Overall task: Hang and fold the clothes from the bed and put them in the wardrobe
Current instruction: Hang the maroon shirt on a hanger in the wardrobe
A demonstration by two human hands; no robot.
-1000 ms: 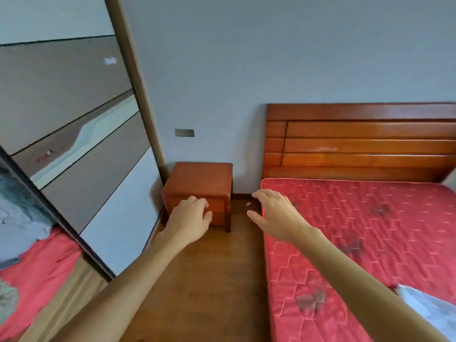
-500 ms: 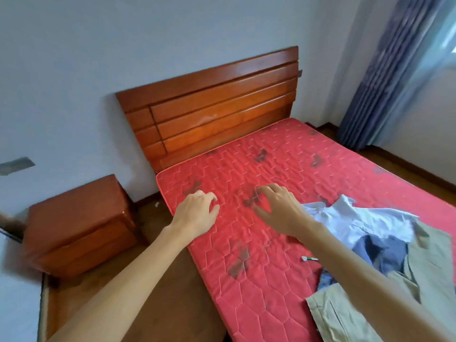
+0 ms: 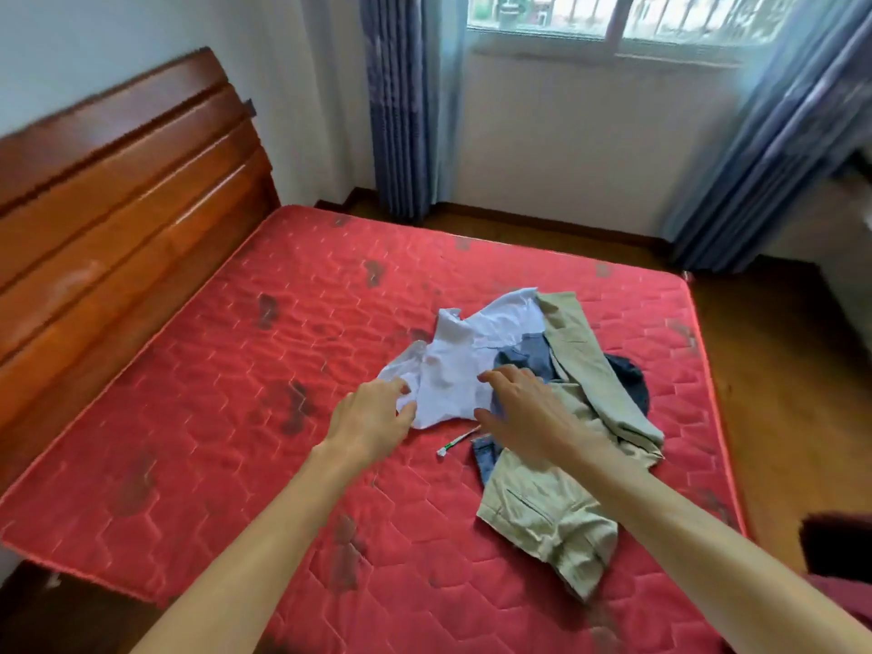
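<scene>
A heap of clothes lies on the red quilted mattress: a crumpled white shirt, beige trousers and a dark blue garment partly buried between them. My left hand reaches over the near left edge of the white shirt with relaxed fingers and holds nothing. Above the spot where shirt and trousers meet hovers my right hand, fingers spread and empty. A small white and green stick lies on the mattress between my hands. The wardrobe is out of view.
The wooden headboard stands along the left. Blue curtains flank a window on the far wall. Wooden floor runs along the right side of the bed. A dark object sits at the lower right.
The view has swung right from the mirrored wardrobe and nightstand to the bed. Both hands have moved from over bare mattress to the clothes heap.
</scene>
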